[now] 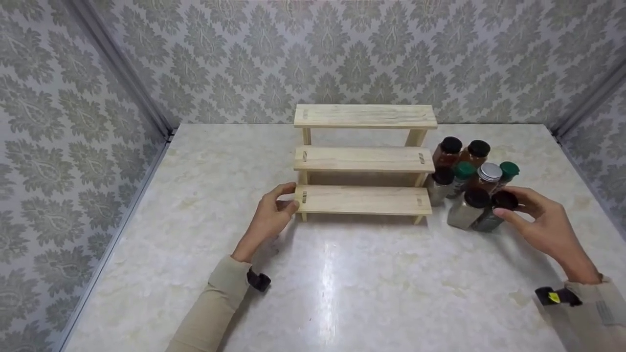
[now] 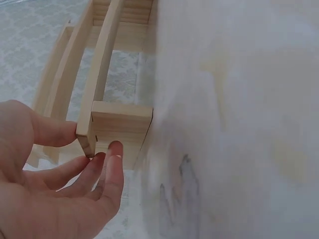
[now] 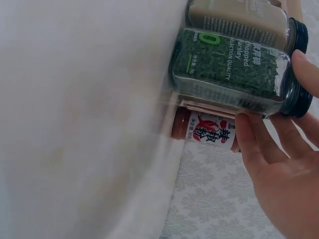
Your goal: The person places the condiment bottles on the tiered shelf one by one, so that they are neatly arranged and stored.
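A three-step wooden display rack [image 1: 364, 200] stands on the table against the patterned back wall. At the left end of its lowest step, my left hand [image 1: 270, 212] pinches the board, thumb on top and fingertips at its underside, as the left wrist view shows. My right hand [image 1: 550, 225] holds a glass jar of chopped parsley [image 3: 227, 69] by its black cap, thumb on one side and fingers on the other. That jar is upright at the front right of a group of spice jars. Beside it stands a jar of pale powder [image 1: 463, 215] with a black cap.
Behind the parsley jar, more spice jars crowd the rack's right side: a silver-capped jar [image 1: 489, 172], a green-capped jar [image 1: 463, 176] and several others. A small labelled jar [image 3: 212, 130] shows beneath the parsley jar in the right wrist view. Patterned walls enclose the table [image 1: 234, 161].
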The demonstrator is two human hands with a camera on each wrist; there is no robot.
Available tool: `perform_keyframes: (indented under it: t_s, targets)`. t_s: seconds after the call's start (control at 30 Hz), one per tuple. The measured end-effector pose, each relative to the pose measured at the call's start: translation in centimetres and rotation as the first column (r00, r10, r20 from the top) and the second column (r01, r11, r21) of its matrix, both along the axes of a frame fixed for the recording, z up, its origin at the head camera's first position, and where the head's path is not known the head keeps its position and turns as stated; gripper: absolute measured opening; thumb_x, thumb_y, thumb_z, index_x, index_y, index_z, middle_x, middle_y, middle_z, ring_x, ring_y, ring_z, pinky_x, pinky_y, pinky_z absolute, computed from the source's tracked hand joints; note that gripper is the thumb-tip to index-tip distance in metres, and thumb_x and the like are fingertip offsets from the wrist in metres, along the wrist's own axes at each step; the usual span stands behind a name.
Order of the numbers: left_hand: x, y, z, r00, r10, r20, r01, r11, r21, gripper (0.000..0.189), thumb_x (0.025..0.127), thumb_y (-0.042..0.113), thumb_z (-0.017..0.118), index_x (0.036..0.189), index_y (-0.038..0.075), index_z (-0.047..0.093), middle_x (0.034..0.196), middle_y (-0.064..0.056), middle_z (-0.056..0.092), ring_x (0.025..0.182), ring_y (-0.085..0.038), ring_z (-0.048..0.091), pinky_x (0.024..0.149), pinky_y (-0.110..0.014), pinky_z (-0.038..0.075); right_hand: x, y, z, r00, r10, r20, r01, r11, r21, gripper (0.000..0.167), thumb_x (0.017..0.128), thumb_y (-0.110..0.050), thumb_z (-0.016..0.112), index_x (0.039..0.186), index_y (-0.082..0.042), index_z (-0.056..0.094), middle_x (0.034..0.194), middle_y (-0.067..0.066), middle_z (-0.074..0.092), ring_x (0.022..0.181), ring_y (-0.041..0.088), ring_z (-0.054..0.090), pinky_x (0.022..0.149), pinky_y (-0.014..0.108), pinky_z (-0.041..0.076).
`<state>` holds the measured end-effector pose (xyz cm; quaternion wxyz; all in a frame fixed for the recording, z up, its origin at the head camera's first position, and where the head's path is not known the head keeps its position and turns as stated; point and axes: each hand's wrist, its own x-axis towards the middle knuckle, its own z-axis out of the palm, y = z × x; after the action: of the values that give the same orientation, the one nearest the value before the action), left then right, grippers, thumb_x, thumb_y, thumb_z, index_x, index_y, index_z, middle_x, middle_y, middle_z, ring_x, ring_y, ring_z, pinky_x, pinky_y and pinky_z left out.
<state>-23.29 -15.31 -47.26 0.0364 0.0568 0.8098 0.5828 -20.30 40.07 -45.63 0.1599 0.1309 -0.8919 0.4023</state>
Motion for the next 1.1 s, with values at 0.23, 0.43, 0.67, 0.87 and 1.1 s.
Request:
perform_keyframes:
  t_s: [0.23, 0.43, 0.67, 0.87, 1.1]
  targets:
    - [0.1, 0.4, -0.5, 0.997, 0.019, 0.081, -0.035, 0.977, 0.208, 0.052, 0.106, 0.001, 0.059, 0.157, 0.002, 0.049, 0.156, -0.019, 0.051, 0.134, -0.037, 0.063, 0.091, -0.038, 0.060, 0.5, 0.2, 1.2, 0.999, 0.003, -0.044, -0.003, 1.000, -0.002, 0.051, 0.094, 0.007, 0.077, 0.143, 0.005, 0.063, 0.126, -0.027, 0.062, 0.113, -0.012, 0.059, 0.094, 0.001, 0.045]
    - [0.1, 0.7, -0.7, 0.994, 0.068, 0.082, -0.085, 0.970, 0.226, 0.051, 0.106, 0.001, 0.059, 0.156, 0.002, 0.050, 0.155, -0.018, 0.052, 0.134, -0.036, 0.063, 0.097, -0.039, 0.060, 0.5, -0.5, 3.8, 0.995, -0.014, -0.095, 0.018, 0.999, 0.045, 0.047, 0.098, 0.001, 0.075, 0.144, 0.002, 0.063, 0.125, -0.031, 0.057, 0.114, -0.015, 0.055, 0.095, 0.001, 0.042]
    - [0.5, 0.8, -0.6, 0.993, 0.088, 0.076, -0.103, 0.971, 0.214, 0.051, 0.106, 0.000, 0.059, 0.156, 0.002, 0.051, 0.154, -0.018, 0.053, 0.133, -0.036, 0.064, 0.101, -0.040, 0.060, 0.1, -1.2, 7.2, 0.988, -0.022, -0.154, 0.034, 0.996, 0.077, 0.046, 0.101, -0.001, 0.073, 0.146, 0.001, 0.062, 0.125, -0.034, 0.054, 0.115, -0.015, 0.052, 0.096, 0.002, 0.041]
    - [0.4, 0.8, -0.7, 0.992, 0.096, 0.087, -0.114, 0.966, 0.230, 0.051, 0.106, 0.000, 0.059, 0.156, 0.003, 0.052, 0.155, -0.016, 0.053, 0.134, -0.034, 0.063, 0.102, -0.037, 0.059, -1.5, -2.9, 10.5, 0.983, -0.023, -0.181, 0.041, 0.995, 0.094, 0.045, 0.099, 0.001, 0.075, 0.143, 0.001, 0.065, 0.120, -0.032, 0.056, 0.112, -0.016, 0.054, 0.086, -0.001, 0.043]
    - [0.4, 1.1, -0.8, 0.993, 0.074, 0.093, -0.097, 0.955, 0.279, 0.051, 0.107, 0.001, 0.059, 0.157, 0.003, 0.049, 0.156, -0.016, 0.051, 0.139, -0.035, 0.059, 0.106, -0.041, 0.058, -3.9, -6.6, 13.7, 0.989, 0.014, -0.149, 0.000, 0.996, 0.094, 0.044, 0.099, -0.011, 0.078, 0.141, -0.004, 0.068, 0.113, -0.031, 0.059, 0.107, -0.015, 0.057, 0.084, -0.001, 0.046]
